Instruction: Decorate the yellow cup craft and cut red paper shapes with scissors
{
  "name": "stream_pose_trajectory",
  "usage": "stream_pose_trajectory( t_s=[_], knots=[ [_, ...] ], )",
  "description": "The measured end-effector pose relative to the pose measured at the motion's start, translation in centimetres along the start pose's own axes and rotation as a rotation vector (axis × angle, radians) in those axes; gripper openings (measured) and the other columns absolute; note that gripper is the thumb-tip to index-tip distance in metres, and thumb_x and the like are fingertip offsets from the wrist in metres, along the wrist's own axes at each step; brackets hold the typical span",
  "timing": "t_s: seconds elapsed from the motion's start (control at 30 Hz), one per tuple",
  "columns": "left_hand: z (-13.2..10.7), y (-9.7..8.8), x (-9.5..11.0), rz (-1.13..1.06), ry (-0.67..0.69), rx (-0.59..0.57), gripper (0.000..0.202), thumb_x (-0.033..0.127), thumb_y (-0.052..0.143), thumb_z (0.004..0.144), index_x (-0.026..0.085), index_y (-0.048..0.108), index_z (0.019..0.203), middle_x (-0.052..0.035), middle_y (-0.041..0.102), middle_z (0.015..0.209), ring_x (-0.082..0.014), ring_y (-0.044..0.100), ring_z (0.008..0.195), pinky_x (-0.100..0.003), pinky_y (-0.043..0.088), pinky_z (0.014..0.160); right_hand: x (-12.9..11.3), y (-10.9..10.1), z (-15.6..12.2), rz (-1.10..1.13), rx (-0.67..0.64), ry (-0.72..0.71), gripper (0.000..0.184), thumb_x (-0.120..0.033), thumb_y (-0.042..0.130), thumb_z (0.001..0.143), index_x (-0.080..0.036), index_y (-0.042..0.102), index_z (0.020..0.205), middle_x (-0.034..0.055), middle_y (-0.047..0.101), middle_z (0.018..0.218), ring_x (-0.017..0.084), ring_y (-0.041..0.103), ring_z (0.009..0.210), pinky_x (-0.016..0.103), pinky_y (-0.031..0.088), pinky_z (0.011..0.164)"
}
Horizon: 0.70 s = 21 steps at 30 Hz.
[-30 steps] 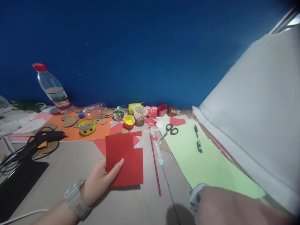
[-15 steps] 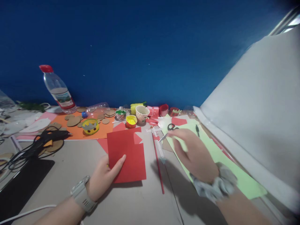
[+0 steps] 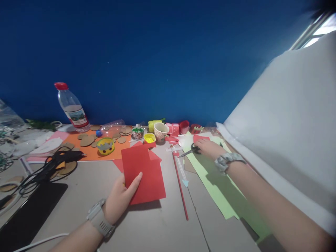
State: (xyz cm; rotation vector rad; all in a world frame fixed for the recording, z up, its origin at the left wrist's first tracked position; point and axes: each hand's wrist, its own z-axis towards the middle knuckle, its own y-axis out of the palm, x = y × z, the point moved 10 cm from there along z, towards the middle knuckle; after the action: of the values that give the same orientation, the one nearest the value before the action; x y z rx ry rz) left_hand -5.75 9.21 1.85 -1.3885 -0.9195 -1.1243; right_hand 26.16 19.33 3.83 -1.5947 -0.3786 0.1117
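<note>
My left hand point(image 3: 123, 201) holds a sheet of red paper point(image 3: 147, 182) by its left edge, thumb on top. Its upper right corner looks cut away, with another red paper piece point(image 3: 155, 156) behind it. Further off on the right, my right hand point(image 3: 208, 147) has its fingers closed around the black handles of the scissors point(image 3: 194, 149). Their blades point left and down, towards a red stick point(image 3: 181, 189) on the table. Some fingertips are hidden behind the hand. Under the right forearm lies light green paper point(image 3: 210, 183).
Along the blue wall stand a patterned paper cup point(image 3: 161, 132), a yellow-lined cup point(image 3: 149, 138) and a red-capped bottle point(image 3: 75, 110). On orange paper point(image 3: 91, 155) are cardboard discs and a yellow crown-like ring point(image 3: 105, 146). A corded black glue gun point(image 3: 61, 157) and a black slab point(image 3: 34, 210) lie left.
My right hand has moved forward and right, down onto the scissors handles. The left hand still holds the red paper, now turned slightly. The view has shifted a little.
</note>
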Motion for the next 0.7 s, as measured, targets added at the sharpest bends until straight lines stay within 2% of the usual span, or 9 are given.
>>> stream_pose_trajectory(
  t_s=[0.13, 0.2, 0.27, 0.37, 0.43, 0.53, 0.63, 0.67, 0.7],
  knots=[
    [0.1, -0.1, -0.2, -0.034, -0.015, 0.005, 0.043, 0.046, 0.053, 0.092, 0.012, 0.068, 0.111, -0.0107, 0.073, 0.113, -0.0271, 0.067, 0.102, -0.035, 0.054, 0.088, -0.4, -1.4, -1.3, 0.034, 0.033, 0.08, 0.026, 0.001, 0.052, 0.082, -0.009, 0.066, 0.103, 0.0222, 0.066, 0.105, 0.034, 0.063, 0.099, 0.043, 0.05, 0.081],
    [0.1, 0.0, -0.3, -0.039, -0.009, -0.001, 0.042, 0.046, 0.051, 0.093, 0.012, 0.068, 0.111, -0.0099, 0.074, 0.112, -0.0265, 0.067, 0.1, -0.034, 0.054, 0.088, -2.5, -2.4, -3.0, 0.081, 0.076, 0.102, 0.028, -0.003, 0.048, 0.087, -0.007, 0.063, 0.11, 0.0231, 0.064, 0.112, 0.033, 0.061, 0.105, 0.045, 0.05, 0.085],
    [-0.2, 0.4, 0.0, -0.033, 0.013, -0.027, 0.04, 0.045, 0.048, 0.094, 0.014, 0.07, 0.108, -0.0088, 0.074, 0.11, -0.0254, 0.068, 0.096, -0.033, 0.054, 0.086, -6.6, -3.0, -5.0, 0.201, 0.102, 0.058, 0.028, -0.019, 0.046, 0.096, -0.015, 0.057, 0.121, 0.015, 0.063, 0.119, 0.026, 0.061, 0.109, 0.039, 0.05, 0.092],
    [-1.0, 1.7, 0.4, -0.013, 0.052, -0.143, 0.039, 0.043, 0.044, 0.096, 0.016, 0.072, 0.105, -0.007, 0.076, 0.103, -0.0235, 0.068, 0.089, -0.031, 0.054, 0.082, -14.3, -2.3, -7.8, 0.912, -0.011, -0.106, 0.036, -0.036, 0.057, 0.093, -0.02, 0.054, 0.125, 0.0075, 0.069, 0.107, 0.022, 0.066, 0.094, 0.035, 0.053, 0.085],
    [-1.8, 2.8, 0.8, 0.018, 0.088, -0.242, 0.037, 0.043, 0.045, 0.096, 0.018, 0.072, 0.102, -0.0066, 0.076, 0.097, -0.0227, 0.068, 0.086, -0.03, 0.054, 0.079, -16.9, -1.7, -8.8, 1.13, -0.042, -0.091, 0.02, -0.036, 0.05, 0.096, -0.02, 0.061, 0.102, 0.0032, 0.07, 0.091, 0.019, 0.066, 0.083, 0.031, 0.053, 0.079],
    [-2.7, 3.7, 1.5, 0.002, 0.188, -0.338, 0.034, 0.043, 0.046, 0.095, 0.019, 0.069, 0.1, -0.0071, 0.074, 0.088, -0.021, 0.067, 0.078, -0.029, 0.053, 0.074, -15.0, -1.2, -9.0, 1.277, 0.036, 0.063, 0.027, -0.041, 0.046, 0.097, -0.02, 0.059, 0.087, 0.0026, 0.068, 0.085, 0.02, 0.064, 0.081, 0.032, 0.052, 0.076],
    [-2.9, 4.1, 1.6, -0.146, 0.225, -0.388, 0.034, 0.043, 0.04, 0.098, 0.018, 0.062, 0.107, -0.0059, 0.069, 0.08, -0.0176, 0.064, 0.068, -0.029, 0.053, 0.066, -7.9, -1.8, -9.6, 1.304, 0.233, 0.352, 0.027, -0.047, 0.05, 0.094, -0.021, 0.059, 0.097, 0.0037, 0.068, 0.091, 0.022, 0.064, 0.085, 0.034, 0.052, 0.079],
    [-2.8, 3.9, 1.3, -0.184, 0.218, -0.368, 0.034, 0.043, 0.038, 0.099, 0.018, 0.06, 0.107, -0.0052, 0.068, 0.078, -0.0167, 0.063, 0.065, -0.029, 0.052, 0.064, -5.9, -2.3, -9.8, 1.296, 0.289, 0.393, 0.029, -0.047, 0.051, 0.093, -0.021, 0.059, 0.103, 0.0048, 0.068, 0.098, 0.022, 0.064, 0.09, 0.034, 0.052, 0.082],
    [-2.5, 3.4, 0.9, -0.209, 0.212, -0.316, 0.034, 0.043, 0.036, 0.099, 0.019, 0.059, 0.105, -0.0043, 0.067, 0.076, -0.0161, 0.061, 0.064, -0.028, 0.051, 0.062, -5.1, -2.8, -9.7, 1.288, 0.252, 0.354, 0.03, -0.047, 0.05, 0.093, -0.022, 0.06, 0.107, 0.0058, 0.068, 0.105, 0.023, 0.064, 0.094, 0.034, 0.052, 0.084]
  ],
)
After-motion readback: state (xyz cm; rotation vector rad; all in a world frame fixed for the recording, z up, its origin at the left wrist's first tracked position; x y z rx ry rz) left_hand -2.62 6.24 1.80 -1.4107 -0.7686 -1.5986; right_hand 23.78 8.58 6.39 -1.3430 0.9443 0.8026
